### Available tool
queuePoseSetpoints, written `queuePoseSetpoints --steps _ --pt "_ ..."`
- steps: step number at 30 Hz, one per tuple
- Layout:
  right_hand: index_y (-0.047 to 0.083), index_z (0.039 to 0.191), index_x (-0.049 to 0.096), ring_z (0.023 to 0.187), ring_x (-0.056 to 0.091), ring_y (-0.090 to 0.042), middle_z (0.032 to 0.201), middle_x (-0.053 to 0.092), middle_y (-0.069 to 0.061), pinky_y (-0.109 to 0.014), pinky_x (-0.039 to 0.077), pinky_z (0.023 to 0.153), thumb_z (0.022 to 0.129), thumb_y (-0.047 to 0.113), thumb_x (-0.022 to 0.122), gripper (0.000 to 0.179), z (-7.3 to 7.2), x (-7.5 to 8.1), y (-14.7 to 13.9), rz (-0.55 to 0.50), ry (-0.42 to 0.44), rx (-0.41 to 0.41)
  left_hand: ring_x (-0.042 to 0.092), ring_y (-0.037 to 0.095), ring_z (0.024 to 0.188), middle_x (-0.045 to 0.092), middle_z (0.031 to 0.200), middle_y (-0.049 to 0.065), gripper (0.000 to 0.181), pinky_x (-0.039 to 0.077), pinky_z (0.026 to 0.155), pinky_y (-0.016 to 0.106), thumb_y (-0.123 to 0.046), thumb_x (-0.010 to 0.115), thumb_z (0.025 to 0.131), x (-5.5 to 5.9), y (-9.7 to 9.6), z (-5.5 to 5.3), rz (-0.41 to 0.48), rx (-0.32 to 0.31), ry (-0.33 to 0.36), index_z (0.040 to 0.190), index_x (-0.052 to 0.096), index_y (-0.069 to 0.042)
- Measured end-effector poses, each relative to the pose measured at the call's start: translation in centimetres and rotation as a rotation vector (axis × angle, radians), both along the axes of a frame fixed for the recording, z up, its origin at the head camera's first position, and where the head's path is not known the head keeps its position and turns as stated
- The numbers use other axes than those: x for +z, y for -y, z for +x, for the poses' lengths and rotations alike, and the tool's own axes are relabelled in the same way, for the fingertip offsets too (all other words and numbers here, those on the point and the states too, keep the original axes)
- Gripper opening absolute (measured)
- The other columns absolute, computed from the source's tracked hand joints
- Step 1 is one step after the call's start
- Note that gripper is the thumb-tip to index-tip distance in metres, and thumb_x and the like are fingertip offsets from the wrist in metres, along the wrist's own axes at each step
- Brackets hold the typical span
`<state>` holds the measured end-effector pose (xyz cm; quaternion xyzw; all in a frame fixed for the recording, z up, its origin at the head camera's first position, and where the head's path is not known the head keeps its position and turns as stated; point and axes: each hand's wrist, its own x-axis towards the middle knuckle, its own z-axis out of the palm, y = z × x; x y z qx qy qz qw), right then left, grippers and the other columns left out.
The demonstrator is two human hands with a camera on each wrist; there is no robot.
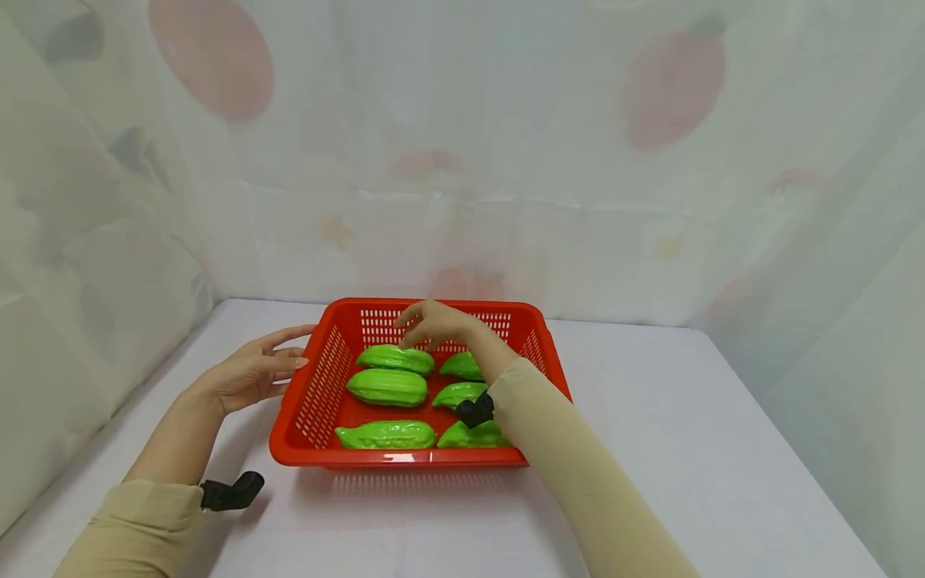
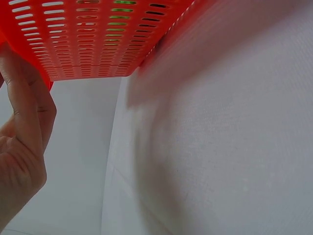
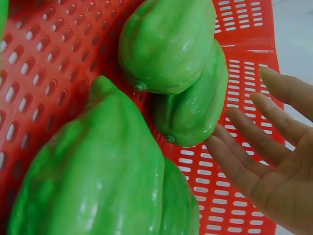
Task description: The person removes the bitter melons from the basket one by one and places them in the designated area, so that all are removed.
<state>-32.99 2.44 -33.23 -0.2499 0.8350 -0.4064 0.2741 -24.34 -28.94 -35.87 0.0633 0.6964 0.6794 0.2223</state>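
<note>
Several green ridged gourds [image 1: 386, 387] lie in two columns inside a red plastic basket [image 1: 292, 433] with slotted walls. At the basket's left rim, my left hand [image 1: 249, 373] touches the outside with fingers extended; in the left wrist view the hand [image 2: 24, 122] reaches up beside the slotted wall. My right hand [image 1: 437, 321] is over the far part of the basket, just above the farthest left gourd [image 1: 396, 359]. Seen from the right wrist, its fingers [image 3: 244, 166] are spread and relaxed, with fingertips close to a gourd [image 3: 195, 107]; contact is unclear. My right forearm partly covers the right column.
The basket stands on a white-covered table [image 1: 650, 417]. Behind it hangs a pale curtain [image 1: 462, 225] with faded fruit prints, and more curtain encloses both sides. A black wrist device [image 1: 233, 491] sticks out from the left cuff, another [image 1: 475, 409] from the right.
</note>
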Motion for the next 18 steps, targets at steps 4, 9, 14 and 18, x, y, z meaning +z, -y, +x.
queuePoseSetpoints --steps 4,9,14,18 --pt "0.005 0.140 0.052 0.121 0.060 -0.028 0.141 0.055 -0.016 -0.047 0.053 0.101 0.092 0.014 0.068 0.051 -0.1 -0.3 0.0 0.067 -0.016 0.020 0.068 0.009 0.099 0.069 0.110 -0.011 0.059 0.059 0.086 0.032 -0.016 0.055 0.099 -0.1 0.0 -0.1 -0.001 -0.001 0.009 0.151 0.028 -0.023" --pt "0.007 0.140 0.052 0.121 0.060 -0.026 0.142 0.055 -0.014 -0.044 0.054 0.098 0.093 0.015 0.067 0.050 -0.3 -0.8 0.3 0.120 -0.033 0.041 0.067 0.008 0.099 0.068 0.109 -0.012 0.059 0.058 0.086 0.032 -0.017 0.055 0.099 -0.4 0.2 -0.2 -0.021 0.010 0.013 0.151 0.027 -0.023" --pt "0.006 0.139 0.053 0.118 0.059 -0.027 0.139 0.056 -0.015 -0.041 0.054 0.089 0.093 0.012 0.067 0.049 -0.5 -1.1 0.4 0.150 -0.030 0.063 0.067 0.008 0.100 0.068 0.110 -0.012 0.057 0.057 0.088 0.032 -0.017 0.054 0.099 -0.5 0.3 -0.2 -0.014 -0.002 0.007 0.150 0.029 -0.024" --pt "0.007 0.139 0.054 0.099 0.057 -0.020 0.144 0.052 -0.014 -0.041 0.055 0.086 0.092 0.010 0.067 0.049 -0.5 -1.3 0.4 0.180 -0.020 0.074 0.067 0.008 0.100 0.069 0.110 -0.013 0.056 0.058 0.087 0.031 -0.016 0.053 0.100 -0.6 0.4 -0.2 -0.005 0.000 0.002 0.150 0.029 -0.024"
